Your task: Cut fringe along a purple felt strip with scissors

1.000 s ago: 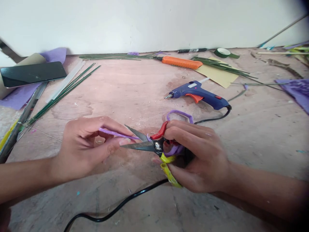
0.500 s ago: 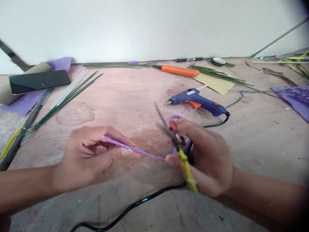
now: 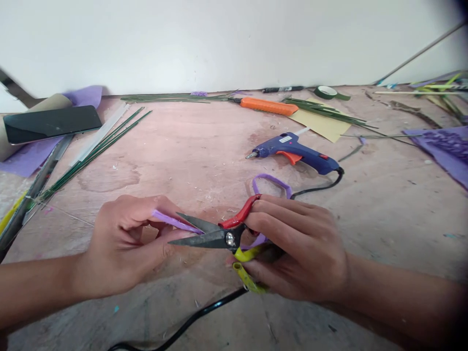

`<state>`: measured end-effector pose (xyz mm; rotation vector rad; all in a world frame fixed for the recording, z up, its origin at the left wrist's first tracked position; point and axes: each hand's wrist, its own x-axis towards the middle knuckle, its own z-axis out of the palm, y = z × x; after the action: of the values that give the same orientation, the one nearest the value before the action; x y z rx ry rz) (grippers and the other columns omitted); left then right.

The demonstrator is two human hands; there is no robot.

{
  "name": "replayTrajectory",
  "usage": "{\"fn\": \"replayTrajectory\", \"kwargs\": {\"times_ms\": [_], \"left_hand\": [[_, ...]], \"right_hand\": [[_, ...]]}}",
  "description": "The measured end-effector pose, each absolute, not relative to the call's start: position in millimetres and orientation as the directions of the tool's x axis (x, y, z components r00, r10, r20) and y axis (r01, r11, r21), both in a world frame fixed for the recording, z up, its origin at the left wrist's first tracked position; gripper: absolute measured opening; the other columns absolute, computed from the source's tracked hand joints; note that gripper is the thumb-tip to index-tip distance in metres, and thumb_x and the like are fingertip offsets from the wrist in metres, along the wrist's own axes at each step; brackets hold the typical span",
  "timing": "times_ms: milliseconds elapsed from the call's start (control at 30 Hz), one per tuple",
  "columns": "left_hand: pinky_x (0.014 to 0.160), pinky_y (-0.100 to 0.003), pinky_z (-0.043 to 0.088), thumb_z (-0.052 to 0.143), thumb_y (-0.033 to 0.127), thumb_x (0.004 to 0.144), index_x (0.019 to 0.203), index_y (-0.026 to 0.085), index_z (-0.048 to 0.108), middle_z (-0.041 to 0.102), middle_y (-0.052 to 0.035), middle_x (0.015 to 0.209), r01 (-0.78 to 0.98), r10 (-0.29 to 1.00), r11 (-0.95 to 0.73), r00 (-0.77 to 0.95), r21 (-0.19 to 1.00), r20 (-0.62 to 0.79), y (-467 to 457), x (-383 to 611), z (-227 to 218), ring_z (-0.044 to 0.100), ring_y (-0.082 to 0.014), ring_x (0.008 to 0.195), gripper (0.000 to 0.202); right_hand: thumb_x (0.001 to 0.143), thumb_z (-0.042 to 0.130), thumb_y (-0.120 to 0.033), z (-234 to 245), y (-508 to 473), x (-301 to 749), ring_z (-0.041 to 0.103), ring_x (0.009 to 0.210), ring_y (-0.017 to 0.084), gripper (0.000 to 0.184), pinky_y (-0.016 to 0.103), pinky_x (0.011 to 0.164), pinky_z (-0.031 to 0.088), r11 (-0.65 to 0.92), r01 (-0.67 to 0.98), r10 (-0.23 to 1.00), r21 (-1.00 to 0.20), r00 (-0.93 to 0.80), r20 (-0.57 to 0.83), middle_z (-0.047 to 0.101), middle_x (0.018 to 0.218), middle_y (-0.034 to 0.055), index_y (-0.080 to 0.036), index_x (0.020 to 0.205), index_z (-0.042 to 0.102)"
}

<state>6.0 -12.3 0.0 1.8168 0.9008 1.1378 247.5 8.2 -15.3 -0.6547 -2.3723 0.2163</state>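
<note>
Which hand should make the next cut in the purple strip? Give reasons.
Right. The right hand holds the scissors, their open blades at the purple strip; the left hand is occupied pinching that strip's end.

Blue glue gun [image 3: 292, 151] lies on the wood table [image 3: 183, 146], nozzle pointing left. Its black cord [image 3: 197, 317] leaves the rear and runs to the near edge. Just behind the gun to the right: yellow paper [image 3: 321, 127] with green stems [image 3: 325, 111] across it. Further behind the gun, by the white wall [image 3: 219, 39]: orange cutter [image 3: 268, 106], black pen [image 3: 281, 89], green tape roll [image 3: 326, 91]. Behind-left of the gun, along the wall: thin wire bundle [image 3: 175, 98]. Far left of the gun: green wires [image 3: 95, 148], white stick [image 3: 98, 134] beside them, black phone [image 3: 51, 123] resting on a cardboard tube [image 3: 51, 103] and purple felt [image 3: 29, 156]. Far right of the gun: purple sheet [image 3: 446, 146].
</note>
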Motion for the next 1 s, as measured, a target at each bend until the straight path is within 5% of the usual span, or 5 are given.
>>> {"fn": "replayTrajectory", "kwargs": {"times_ms": [400, 1000], "left_hand": [[0.045, -0.015, 0.048, 0.071, 0.024, 0.083, 0.079, 0.018, 0.072, 0.073, 0.0005, 0.062, 0.283, 0.855, -0.492, 0.337, 0.824, 0.395, -14.3, 6.2, 2.0, 0.065, -0.0101, 0.050, 0.007], [0.047, -0.016, 0.047, 0.066, 0.005, 0.075, 0.079, 0.018, 0.073, 0.071, 0.0017, 0.063, 0.231, 0.899, -0.383, 0.315, 0.894, 0.304, -17.2, 4.6, 1.2, 0.062, -0.0093, 0.050, 0.015]], "right_hand": [[0.078, 0.065, -0.020, -13.6, 6.0, 246.3, 0.052, 0.060, 0.015, 0.016, 0.027, 0.055, 0.041, 0.859, 0.405, 0.512, -0.314, -0.660, 0.550, 0.057, 0.066, 0.0006, -0.021, 0.082, 0.049], [0.082, 0.060, -0.019, -14.3, 4.8, 248.9, 0.053, 0.062, 0.016, 0.012, 0.028, 0.056, 0.044, 0.880, 0.414, 0.470, -0.233, -0.682, 0.561, 0.057, 0.067, 0.0024, -0.020, 0.079, 0.049]]}}
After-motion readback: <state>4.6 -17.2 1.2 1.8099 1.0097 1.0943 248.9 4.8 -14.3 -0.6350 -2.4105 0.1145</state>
